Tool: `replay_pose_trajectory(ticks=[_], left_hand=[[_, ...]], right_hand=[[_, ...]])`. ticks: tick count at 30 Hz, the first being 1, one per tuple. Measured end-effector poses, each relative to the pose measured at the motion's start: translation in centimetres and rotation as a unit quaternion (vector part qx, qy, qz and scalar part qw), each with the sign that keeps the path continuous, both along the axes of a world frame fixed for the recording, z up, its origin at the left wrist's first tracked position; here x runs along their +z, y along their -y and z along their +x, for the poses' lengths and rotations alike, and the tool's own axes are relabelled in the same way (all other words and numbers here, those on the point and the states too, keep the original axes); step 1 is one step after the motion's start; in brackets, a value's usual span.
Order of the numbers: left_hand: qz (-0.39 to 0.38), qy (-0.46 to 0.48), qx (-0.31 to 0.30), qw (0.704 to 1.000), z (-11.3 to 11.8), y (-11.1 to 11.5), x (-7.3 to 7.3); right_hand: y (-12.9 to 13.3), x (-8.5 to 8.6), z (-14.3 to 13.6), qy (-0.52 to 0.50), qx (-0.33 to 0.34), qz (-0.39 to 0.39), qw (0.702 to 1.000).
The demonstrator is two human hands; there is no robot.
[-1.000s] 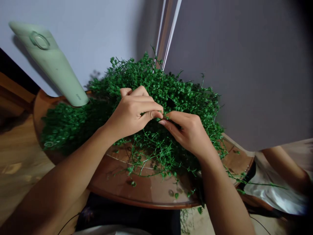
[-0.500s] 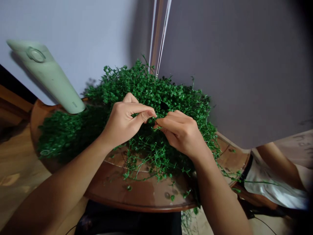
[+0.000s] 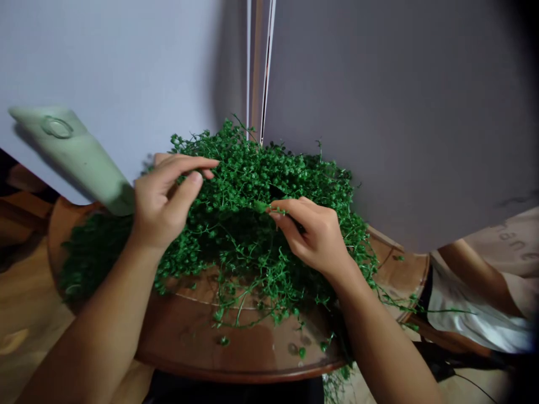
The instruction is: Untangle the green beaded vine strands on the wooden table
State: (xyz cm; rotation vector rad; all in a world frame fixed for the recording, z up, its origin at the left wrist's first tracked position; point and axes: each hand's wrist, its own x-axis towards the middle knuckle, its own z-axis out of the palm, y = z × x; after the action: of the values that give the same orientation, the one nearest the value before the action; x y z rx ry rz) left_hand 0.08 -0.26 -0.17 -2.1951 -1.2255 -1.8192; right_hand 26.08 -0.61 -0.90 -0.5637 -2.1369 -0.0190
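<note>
My right hand [image 3: 273, 212] is pinching one green sprig [image 3: 261, 207], thumb and forefinger closed on it, at the centre of one leafy mass [image 3: 248, 174]. My left hand [image 3: 160, 207], at nine o'clock, is hovering empty, thumb and fingers moderately parted. One round table [image 3: 236, 359] is bearing the greenery; at least two loose bits are lying at six o'clock. One pale green bottle [image 3: 90, 163] is leaning in view at ten o'clock, contents hidden. One person [image 3: 484, 286] is showing at four o'clock, shirt lettering partly reading "an".
</note>
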Motion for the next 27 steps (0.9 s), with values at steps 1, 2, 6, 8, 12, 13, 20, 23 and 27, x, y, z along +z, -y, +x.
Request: replay_pose_trajectory(ticks=[1,2,6,8,12,13,20,23,27], left_hand=[[0.022,-0.035,-0.015,0.999,0.4,0.3,0.0],[0.038,-0.073,-0.028,0.996,0.7,0.5,0.0],[0.039,-0.166,-0.073,0.983,1.7,1.0,-0.1],[0.029,-0.203,-0.084,0.975,2.0,1.1,-0.3],[0.023,-0.249,-0.099,0.963,2.7,1.1,-0.8],[0.023,-0.252,-0.104,0.962,2.8,1.1,-0.9],[0.012,-0.245,-0.12,0.962,3.1,1.4,-0.7],[0.003,-0.243,-0.124,0.962,3.0,1.5,-0.6],[0.02,-0.236,-0.088,0.968,3.1,1.7,-0.5]], right_hand=[[0.0,0.1,0.1,-0.002,-0.004,-0.005,1.0],[0.0,0.1,0.1,0.004,-0.004,-0.01,1.0],[0.1,-0.2,-0.2,0.052,0.004,-0.03,0.998],[0.0,-0.5,-0.4,0.07,0.009,-0.038,0.997],[0.0,-0.5,-0.6,0.094,0.019,-0.047,0.994],[0.1,-0.5,-0.6,0.1,0.019,-0.049,0.994],[0.1,-0.5,-0.6,0.122,0.031,-0.053,0.991],[0.1,-0.6,-0.5,0.116,0.037,-0.049,0.991],[0.5,-0.4,-0.6,0.118,0.056,-0.041,0.991]])
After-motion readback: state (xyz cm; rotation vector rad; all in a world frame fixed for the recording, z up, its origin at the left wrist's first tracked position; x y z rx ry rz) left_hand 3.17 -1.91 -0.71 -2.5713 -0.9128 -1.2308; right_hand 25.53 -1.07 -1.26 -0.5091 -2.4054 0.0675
